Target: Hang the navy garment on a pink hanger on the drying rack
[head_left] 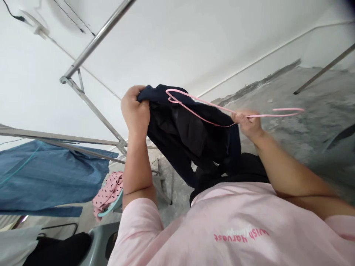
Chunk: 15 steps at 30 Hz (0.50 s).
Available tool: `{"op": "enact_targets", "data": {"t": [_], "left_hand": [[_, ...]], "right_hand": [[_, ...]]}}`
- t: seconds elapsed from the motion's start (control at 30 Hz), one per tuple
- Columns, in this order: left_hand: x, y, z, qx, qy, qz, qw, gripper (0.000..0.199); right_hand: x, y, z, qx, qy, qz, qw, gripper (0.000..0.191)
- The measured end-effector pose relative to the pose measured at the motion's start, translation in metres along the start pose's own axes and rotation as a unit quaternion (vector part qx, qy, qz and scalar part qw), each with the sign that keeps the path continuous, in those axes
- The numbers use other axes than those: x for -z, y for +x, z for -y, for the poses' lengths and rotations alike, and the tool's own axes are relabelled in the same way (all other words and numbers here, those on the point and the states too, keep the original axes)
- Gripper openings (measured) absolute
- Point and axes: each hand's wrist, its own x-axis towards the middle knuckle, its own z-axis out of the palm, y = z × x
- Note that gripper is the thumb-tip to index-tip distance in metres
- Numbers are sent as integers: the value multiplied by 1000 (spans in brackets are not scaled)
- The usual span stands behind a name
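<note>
Nearest, a pale pink T-shirt with pink lettering [233,218] is seen, worn by the person, with black legwear [255,170] partly visible beyond its hem. The left hand [135,111] is closed in a fist, clamped on the edge of a dark navy and black fabric garment [191,138]. The right hand [248,123] is clamped on a thin pink clothes hanger [215,105], gripped near the base of its hook; whether garment cloth is also pinched there cannot be told. The garment is held up between both hands in front of the body, its lower part hanging toward the floor. The hanger is laid across the garment's upper side, its hook pointed outward past the right hand.

At lower left, a grey plastic piece of furniture [98,240] is cut by the frame, with black cloth [66,249] seen beside it. Above it, a pink cloth with dark marks [109,190] is draped over a turquoise curved rim [113,207]. Farther up, a blue fabric sheet or garment [55,173] is hung below the bars of a silver metal drying rack [97,114]. Behind, a rough grey concrete floor [294,136] is met by a white wall [222,40]; a white power strip [37,26] is fixed at upper left.
</note>
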Motion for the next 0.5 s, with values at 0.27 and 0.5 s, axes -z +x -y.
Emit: {"op": "enact_targets", "data": {"t": [0.27,0.5], "left_hand": [[-10,-18,42,77,29,8,997,23],[-5,-28,31,49,59,7,997,34]], "right_hand": [[14,3,21,259,-222,86,936,61],[2,6,5,40,-335,142,931,64]]}}
